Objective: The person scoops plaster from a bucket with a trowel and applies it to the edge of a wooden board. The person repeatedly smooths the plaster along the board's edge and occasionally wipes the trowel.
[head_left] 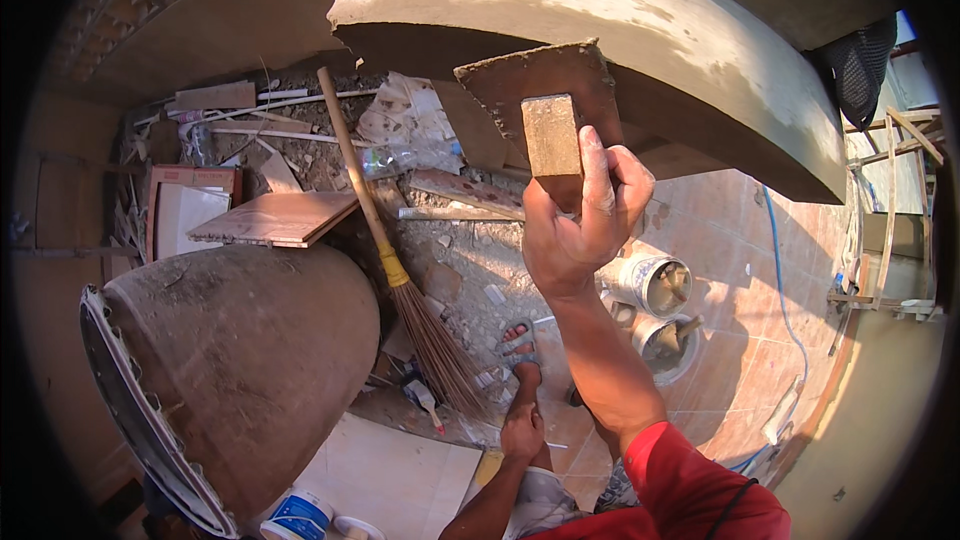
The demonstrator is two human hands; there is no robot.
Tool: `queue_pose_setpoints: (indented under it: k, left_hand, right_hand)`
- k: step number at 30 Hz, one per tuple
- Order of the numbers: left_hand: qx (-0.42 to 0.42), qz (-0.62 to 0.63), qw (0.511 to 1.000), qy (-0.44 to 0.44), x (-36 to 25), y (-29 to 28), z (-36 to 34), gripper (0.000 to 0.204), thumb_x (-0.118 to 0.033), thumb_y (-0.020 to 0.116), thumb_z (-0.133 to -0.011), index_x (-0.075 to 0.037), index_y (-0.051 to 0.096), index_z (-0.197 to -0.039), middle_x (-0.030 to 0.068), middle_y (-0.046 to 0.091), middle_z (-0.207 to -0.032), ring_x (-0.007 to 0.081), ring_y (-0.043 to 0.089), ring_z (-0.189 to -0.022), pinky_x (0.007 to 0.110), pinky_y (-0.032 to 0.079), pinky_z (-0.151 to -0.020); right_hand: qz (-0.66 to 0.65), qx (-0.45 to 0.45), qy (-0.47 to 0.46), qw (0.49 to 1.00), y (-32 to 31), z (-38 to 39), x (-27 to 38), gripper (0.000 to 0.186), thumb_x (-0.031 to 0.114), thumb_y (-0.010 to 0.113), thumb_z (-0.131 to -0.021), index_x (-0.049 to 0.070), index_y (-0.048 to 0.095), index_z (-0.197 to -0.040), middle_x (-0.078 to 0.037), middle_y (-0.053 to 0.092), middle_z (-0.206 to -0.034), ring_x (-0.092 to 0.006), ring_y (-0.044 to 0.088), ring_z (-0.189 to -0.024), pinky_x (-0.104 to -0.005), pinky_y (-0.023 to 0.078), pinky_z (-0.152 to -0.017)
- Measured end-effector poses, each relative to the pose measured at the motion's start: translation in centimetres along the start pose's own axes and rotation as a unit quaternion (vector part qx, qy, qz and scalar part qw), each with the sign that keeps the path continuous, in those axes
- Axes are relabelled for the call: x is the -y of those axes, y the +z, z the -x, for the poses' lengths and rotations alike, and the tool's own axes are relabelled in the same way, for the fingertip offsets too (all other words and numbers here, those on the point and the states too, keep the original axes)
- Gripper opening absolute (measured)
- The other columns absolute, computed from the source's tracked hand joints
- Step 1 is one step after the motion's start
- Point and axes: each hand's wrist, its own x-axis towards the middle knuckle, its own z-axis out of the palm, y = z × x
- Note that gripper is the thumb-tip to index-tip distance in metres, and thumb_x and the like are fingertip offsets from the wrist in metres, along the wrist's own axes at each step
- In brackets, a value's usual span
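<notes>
Our right hand (575,230) is clenched on the wooden handle of the plaster float (545,90), raised against the curved plastered beam (640,30). We keep the float flat on the wet surface. The left hand (522,430) rests low, released.

Floor (740,240): reddish-tan tiles, sunlit at 3 to 5 o'clock; rubble-strewn from centre to 11 o'clock. On it: two buckets (655,285) just right of centre, touching; broom (400,280) slanting from 12 to 6 o'clock; loose tile (275,218) at 10 o'clock; blue hose (780,280) at 3 o'clock; pale board (390,480) at 6 o'clock; scrap boards, plastic wrap at 11–12 o'clock.
</notes>
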Motion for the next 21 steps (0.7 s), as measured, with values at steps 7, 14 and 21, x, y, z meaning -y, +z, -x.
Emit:
queue_pose_setpoints:
  k: [7,14,21]
  left_hand:
    - [0.001,0.006,1.0,-0.01,0.1,0.2,-0.2,0.034,-0.022,0.054,-0.087,-0.007,0.064,-0.116,0.0209,0.067,-0.107,0.0361,0.064,-0.101,0.044,0.051,-0.089]
    - [-0.019,0.02,1.0,0.005,0.0,-0.3,-0.3,0.033,-0.021,0.054,-0.086,-0.006,0.065,-0.113,0.0212,0.067,-0.106,0.0369,0.065,-0.098,0.045,0.051,-0.088]
    - [-0.031,0.012,0.999,0.025,-0.2,0.3,-0.5,0.033,-0.021,0.054,-0.086,-0.005,0.065,-0.113,0.0209,0.068,-0.104,0.0372,0.065,-0.097,0.045,0.051,-0.087]
  right_hand:
    - [0.033,0.038,0.023,0.998,0.3,2.7,-0.7,0.068,-0.009,0.067,-0.062,0.006,0.058,-0.127,-0.015,0.049,-0.109,-0.0287,0.051,-0.098,-0.0373,0.043,-0.086]
    - [0.013,-0.015,0.029,0.999,-0.1,0.9,0.7,0.065,-0.007,0.069,-0.065,0.005,0.057,-0.128,-0.017,0.048,-0.111,-0.0295,0.051,-0.098,-0.0374,0.044,-0.086]
    - [0.009,0.042,0.04,0.998,0.7,3.0,-1.2,0.067,-0.008,0.067,-0.064,0.006,0.057,-0.129,-0.018,0.049,-0.112,-0.0306,0.05,-0.101,-0.0389,0.043,-0.09]
